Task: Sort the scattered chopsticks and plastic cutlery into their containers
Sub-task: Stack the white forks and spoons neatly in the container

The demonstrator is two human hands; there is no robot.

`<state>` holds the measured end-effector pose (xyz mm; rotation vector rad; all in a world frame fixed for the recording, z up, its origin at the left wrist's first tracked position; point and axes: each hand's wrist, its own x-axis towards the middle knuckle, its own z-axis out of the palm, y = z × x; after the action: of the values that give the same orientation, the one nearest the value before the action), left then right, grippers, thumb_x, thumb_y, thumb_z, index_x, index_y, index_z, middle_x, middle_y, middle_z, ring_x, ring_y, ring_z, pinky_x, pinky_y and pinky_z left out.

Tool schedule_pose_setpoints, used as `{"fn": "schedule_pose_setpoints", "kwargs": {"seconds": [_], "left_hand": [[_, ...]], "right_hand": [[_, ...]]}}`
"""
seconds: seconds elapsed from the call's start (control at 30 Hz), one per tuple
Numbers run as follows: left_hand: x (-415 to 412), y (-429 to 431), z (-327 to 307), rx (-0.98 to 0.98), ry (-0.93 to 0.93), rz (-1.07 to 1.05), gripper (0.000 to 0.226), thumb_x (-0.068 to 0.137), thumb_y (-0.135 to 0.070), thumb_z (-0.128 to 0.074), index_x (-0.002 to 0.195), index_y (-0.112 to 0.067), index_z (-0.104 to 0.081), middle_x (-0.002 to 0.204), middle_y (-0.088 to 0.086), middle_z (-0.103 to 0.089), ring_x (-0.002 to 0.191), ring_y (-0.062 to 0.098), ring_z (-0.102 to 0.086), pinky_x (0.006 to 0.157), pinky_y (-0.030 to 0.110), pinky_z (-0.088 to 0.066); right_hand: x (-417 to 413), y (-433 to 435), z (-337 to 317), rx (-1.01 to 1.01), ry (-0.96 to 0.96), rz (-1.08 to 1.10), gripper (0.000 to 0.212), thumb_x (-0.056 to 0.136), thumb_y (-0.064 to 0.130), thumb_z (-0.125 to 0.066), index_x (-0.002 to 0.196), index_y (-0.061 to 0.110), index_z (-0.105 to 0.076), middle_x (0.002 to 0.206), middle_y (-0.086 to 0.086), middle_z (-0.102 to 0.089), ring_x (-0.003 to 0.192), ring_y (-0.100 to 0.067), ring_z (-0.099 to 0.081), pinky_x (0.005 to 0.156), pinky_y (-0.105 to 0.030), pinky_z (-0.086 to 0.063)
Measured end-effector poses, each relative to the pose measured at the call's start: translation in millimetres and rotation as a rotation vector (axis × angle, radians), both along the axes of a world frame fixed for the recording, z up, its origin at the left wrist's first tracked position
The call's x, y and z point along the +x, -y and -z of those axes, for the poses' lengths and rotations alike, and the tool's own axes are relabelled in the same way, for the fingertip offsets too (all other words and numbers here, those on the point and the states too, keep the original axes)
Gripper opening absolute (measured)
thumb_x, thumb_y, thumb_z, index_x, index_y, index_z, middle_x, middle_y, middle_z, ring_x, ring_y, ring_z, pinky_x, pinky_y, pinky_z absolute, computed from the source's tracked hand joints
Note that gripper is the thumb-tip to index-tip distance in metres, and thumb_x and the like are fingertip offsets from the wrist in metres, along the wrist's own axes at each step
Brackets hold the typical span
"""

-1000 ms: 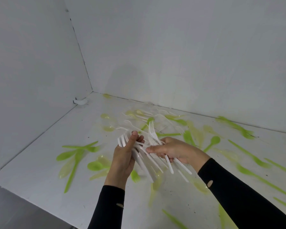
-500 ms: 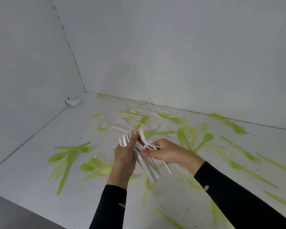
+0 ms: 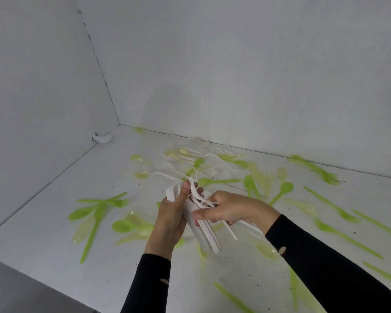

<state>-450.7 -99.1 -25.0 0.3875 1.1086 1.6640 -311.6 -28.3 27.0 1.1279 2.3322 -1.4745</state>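
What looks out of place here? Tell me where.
The green spoons and loose white forks lie scattered at all angles across the white surface, some overlapping. The bundle of forks gripped by the left hand and right hand is splayed. A small white lump sits at the left wall seam; unclear what. No container is in view.

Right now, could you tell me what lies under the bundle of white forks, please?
The white surface, with a green utensil tip and a pale yellow spoon poking out. The left hand, right hand and bundle of white forks cover the rest.
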Motion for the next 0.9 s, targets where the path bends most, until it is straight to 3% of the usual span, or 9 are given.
{"fn": "schedule_pose_setpoints", "kwargs": {"seconds": [0.13, 0.2, 0.27, 0.37, 0.5, 0.6, 0.7, 0.8, 0.9], "left_hand": [[-9, 1, 5, -0.005, 0.072, -0.089, 0.029, 0.084, -0.025, -0.068, 0.098, 0.001, -0.066, 0.085, 0.011, -0.07, 0.078, 0.021, -0.069, 0.067, 0.027, -0.058], [-11, 2, 5, 0.026, 0.155, -0.122, 0.024, 0.092, -0.018, -0.063, 0.105, 0.002, -0.064, 0.096, 0.013, -0.072, 0.088, 0.02, -0.072, 0.071, 0.027, -0.059], [-9, 0, 4, 0.043, 0.19, -0.116, 0.021, 0.096, -0.015, -0.058, 0.11, 0.001, -0.063, 0.106, 0.013, -0.072, 0.101, 0.022, -0.071, 0.081, 0.031, -0.06], [-4, -1, 0, 0.077, 0.22, -0.077, 0.013, 0.098, -0.006, -0.051, 0.106, -0.003, -0.061, 0.107, 0.013, -0.073, 0.104, 0.022, -0.07, 0.09, 0.032, -0.057], [-3, -1, 0, 0.104, 0.201, -0.023, 0.024, 0.1, -0.004, -0.044, 0.12, -0.005, -0.057, 0.121, 0.013, -0.069, 0.114, 0.024, -0.065, 0.099, 0.038, -0.052], [-5, -2, 1, 0.116, 0.17, -0.03, 0.029, 0.101, -0.007, -0.042, 0.126, -0.008, -0.056, 0.123, 0.01, -0.068, 0.115, 0.023, -0.065, 0.097, 0.039, -0.053], [-14, -2, 4, 0.083, 0.175, -0.136, 0.025, 0.102, -0.007, -0.043, 0.12, -0.005, -0.06, 0.115, 0.013, -0.071, 0.103, 0.022, -0.07, 0.08, 0.031, -0.059], [-17, -2, 9, 0.039, 0.166, -0.21, 0.018, 0.099, -0.01, -0.055, 0.11, 0.002, -0.063, 0.104, 0.016, -0.072, 0.092, 0.021, -0.073, 0.075, 0.029, -0.06], [-13, -2, 11, 0.051, 0.068, -0.156, 0.043, 0.089, -0.031, -0.061, 0.112, 0.005, -0.064, 0.106, 0.016, -0.072, 0.097, 0.022, -0.07, 0.082, 0.03, -0.059]], "right_hand": [[0, 3, 3, -0.033, -0.111, 0.113, 0.039, 0.084, 0.065, -0.061, 0.09, 0.027, -0.068, 0.067, 0.01, -0.049, 0.063, 0.0, -0.053, 0.052, -0.017, -0.036], [0, 0, 5, -0.071, -0.17, 0.192, 0.028, 0.09, 0.056, -0.059, 0.089, 0.029, -0.063, 0.063, 0.01, -0.044, 0.049, 0.001, -0.045, 0.046, -0.017, -0.032], [-2, 0, 10, -0.095, -0.16, 0.218, 0.034, 0.092, 0.052, -0.059, 0.077, 0.022, -0.059, 0.059, 0.007, -0.041, 0.045, -0.004, -0.039, 0.044, -0.019, -0.03], [-5, 4, 17, -0.125, -0.132, 0.209, 0.04, 0.091, 0.051, -0.061, 0.069, 0.02, -0.051, 0.052, 0.009, -0.042, 0.045, -0.007, -0.041, 0.046, -0.02, -0.034], [-7, 4, 17, -0.154, -0.213, 0.228, 0.021, 0.093, 0.032, -0.063, 0.077, 0.018, -0.062, 0.06, 0.007, -0.056, 0.051, -0.002, -0.055, 0.052, -0.019, -0.044], [-9, 1, 15, -0.11, -0.242, 0.264, 0.019, 0.091, 0.025, -0.06, 0.073, 0.018, -0.062, 0.058, 0.007, -0.051, 0.047, -0.002, -0.049, 0.051, -0.021, -0.04], [-6, -8, 9, -0.065, -0.255, 0.348, 0.021, 0.09, 0.026, -0.056, 0.078, 0.018, -0.071, 0.047, 0.015, -0.041, 0.045, -0.005, -0.038, 0.048, -0.022, -0.03], [-1, -18, 5, -0.097, -0.234, 0.33, 0.027, 0.092, 0.032, -0.053, 0.082, 0.015, -0.071, 0.051, 0.009, -0.032, 0.049, -0.01, -0.03, 0.049, -0.024, -0.025], [-5, -19, 5, -0.148, -0.167, 0.238, 0.03, 0.092, 0.04, -0.055, 0.082, 0.017, -0.071, 0.053, 0.009, -0.031, 0.048, -0.007, -0.032, 0.049, -0.023, -0.027]]}}
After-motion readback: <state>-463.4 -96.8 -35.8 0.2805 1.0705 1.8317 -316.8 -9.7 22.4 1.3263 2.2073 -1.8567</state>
